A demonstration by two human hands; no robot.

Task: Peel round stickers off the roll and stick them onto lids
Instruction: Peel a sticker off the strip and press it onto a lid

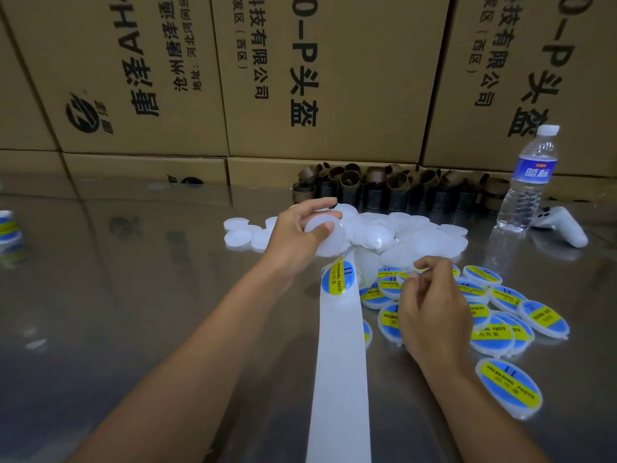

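My left hand (295, 233) grips a plain white lid (329, 237) at the near edge of a heap of bare white lids (407, 232). A white backing strip (340, 362) runs from the bottom edge up the table; one blue and yellow round sticker (337, 278) sits at its far end. My right hand (432, 312) hovers over the labelled lids (507, 297), its fingertips pinched together on something small that I cannot make out. One labelled lid (510, 387) lies apart, near my right wrist.
The shiny metal table (150, 279) reflects the stacked cardboard boxes (300, 78) behind it. Brown cardboard cores (384, 188) are lined up at the back. A water bottle (531, 182) and a white controller (564, 225) stand at the right. A sticker roll (8, 232) shows at the left edge.
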